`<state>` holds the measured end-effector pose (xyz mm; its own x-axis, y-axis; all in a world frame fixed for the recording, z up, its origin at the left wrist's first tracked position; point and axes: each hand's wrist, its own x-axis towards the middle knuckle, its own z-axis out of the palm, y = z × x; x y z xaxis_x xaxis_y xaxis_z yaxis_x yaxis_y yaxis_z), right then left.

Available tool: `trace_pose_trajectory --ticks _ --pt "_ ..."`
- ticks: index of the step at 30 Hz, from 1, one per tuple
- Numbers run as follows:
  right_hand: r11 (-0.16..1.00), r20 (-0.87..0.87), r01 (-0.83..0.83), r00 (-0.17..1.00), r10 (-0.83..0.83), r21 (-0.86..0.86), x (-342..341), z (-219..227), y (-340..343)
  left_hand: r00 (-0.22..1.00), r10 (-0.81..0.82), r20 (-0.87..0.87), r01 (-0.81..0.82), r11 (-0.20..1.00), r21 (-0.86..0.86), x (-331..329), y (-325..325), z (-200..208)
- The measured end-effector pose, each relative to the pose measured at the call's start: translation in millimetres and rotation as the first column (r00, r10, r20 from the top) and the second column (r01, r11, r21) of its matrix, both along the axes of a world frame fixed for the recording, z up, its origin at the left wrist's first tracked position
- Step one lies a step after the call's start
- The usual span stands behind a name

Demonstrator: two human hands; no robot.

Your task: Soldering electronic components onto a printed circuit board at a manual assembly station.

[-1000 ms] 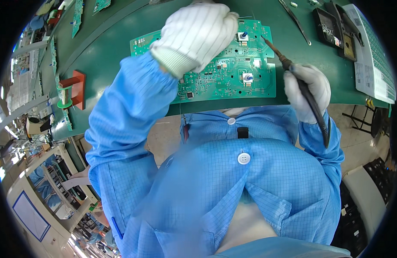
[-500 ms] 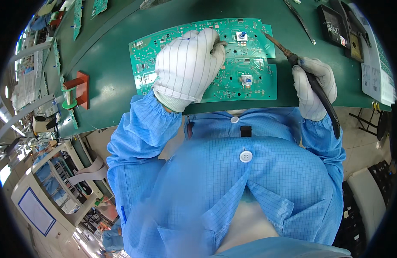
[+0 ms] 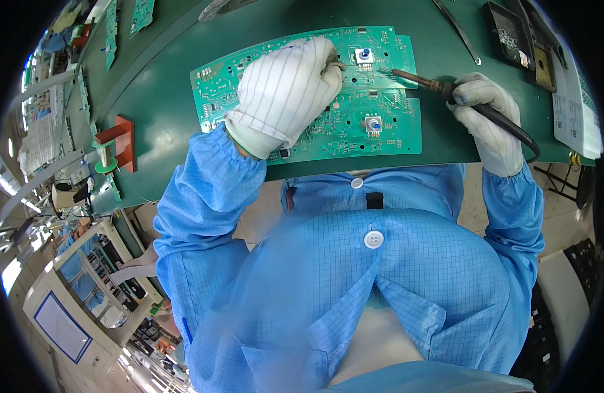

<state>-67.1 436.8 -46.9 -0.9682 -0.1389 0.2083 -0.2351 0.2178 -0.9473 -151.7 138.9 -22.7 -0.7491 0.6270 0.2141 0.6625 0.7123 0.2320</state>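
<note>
A green circuit board (image 3: 347,141) lies on the table in front of me, with two white square parts on it. The upper white part (image 3: 364,56) and the lower one (image 3: 373,124) each have a blue centre. My gloved left hand (image 3: 285,92) rests over the middle of the board, fingers curled and pinched together; whatever they hold, if anything, is hidden. In my gloved right hand (image 3: 488,114), off the board's right edge, is a soldering iron (image 3: 439,85). Its tip points left, just below the upper white part; whether it touches the board I cannot tell.
A reddish-brown stand (image 3: 125,144) with a green spool (image 3: 105,157) is at the left. Tweezers (image 3: 457,31) lie at the upper right, near a black tray (image 3: 509,36) and a holder with a yellowish pad (image 3: 544,67). White printed sheets (image 3: 569,111) lie at the right edge.
The soldering iron's tip has swung left and down over the board, below the upper white part, and the iron lies flatter. My right hand has shifted slightly right. The left hand stays pinched.
</note>
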Motion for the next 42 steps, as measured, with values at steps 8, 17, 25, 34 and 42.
trace_pose_trajectory --ticks 8,17,25,34,42 --pt "0.981 -0.125 -0.06 0.989 0.084 0.184 -2 8 -5 0.975 -0.065 0.213 0.065 0.998 0.01 -15 -3 5" --pt "0.972 -0.142 -0.086 0.983 0.119 0.22 -5 9 -5 0.968 -0.041 0.248 0.05 0.998 -0.033 -15 -1 10" --pt "0.952 -0.191 -0.143 0.961 0.199 0.271 -8 10 -3 0.962 -0.056 0.267 0.063 0.998 -0.019 -15 0 13" --pt "0.951 -0.236 -0.162 0.945 0.226 0.261 -10 9 -9 0.964 -0.001 0.265 0.015 0.999 -0.052 -10 0 15" --pt "0.945 -0.262 -0.138 0.94 0.22 0.297 -5 6 -8 0.976 -0.031 0.214 0.026 0.999 0.026 -8 -3 13"
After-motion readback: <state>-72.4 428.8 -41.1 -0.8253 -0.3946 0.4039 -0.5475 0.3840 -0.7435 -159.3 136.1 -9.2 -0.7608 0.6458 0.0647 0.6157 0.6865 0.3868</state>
